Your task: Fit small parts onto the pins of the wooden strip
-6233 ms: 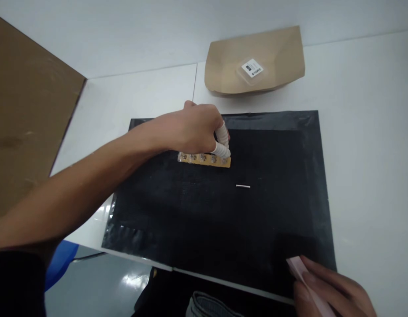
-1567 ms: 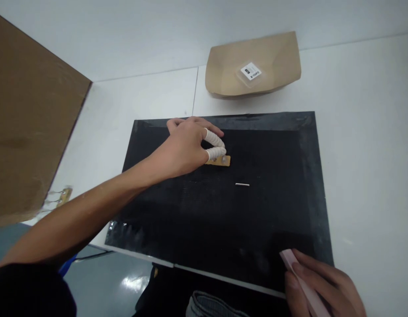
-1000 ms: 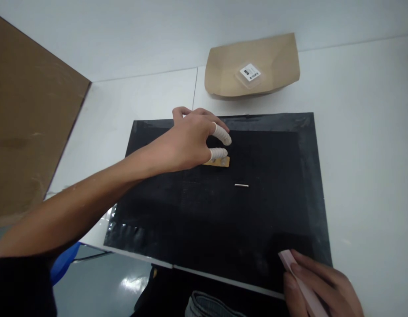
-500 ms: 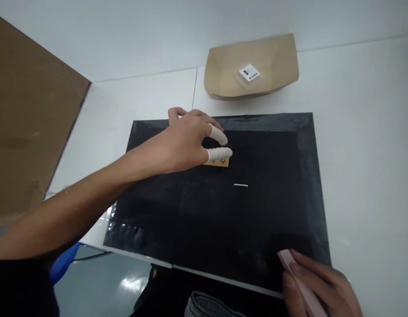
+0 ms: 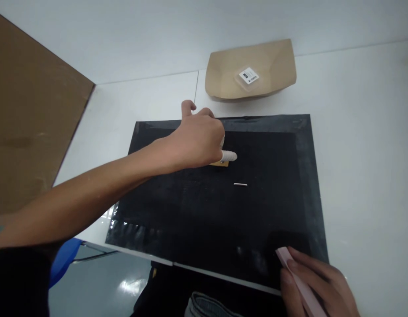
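Note:
My left hand reaches across the black mat, its outer fingers curled and its thumb and index finger in white finger cots. Those two digits close together over a small yellow block with shiny metal bits on it. The hand hides most of the block and whatever lies between the fingertips. A thin silver metal pin lies on the mat a little nearer to me. At the lower right, my right hand is closed around a long pale pink bar, whose lower end leaves the picture.
The black mat covers much of the white table. Behind it stands a brown paper tray holding a small clear case with a white label. A brown board rises at the left. Something blue shows below the table edge.
The left hand has rolled over and shifted slightly right, its index finger now bent down behind the thumb. It covers more of the yellow block. The right hand keeps hold of the pink bar.

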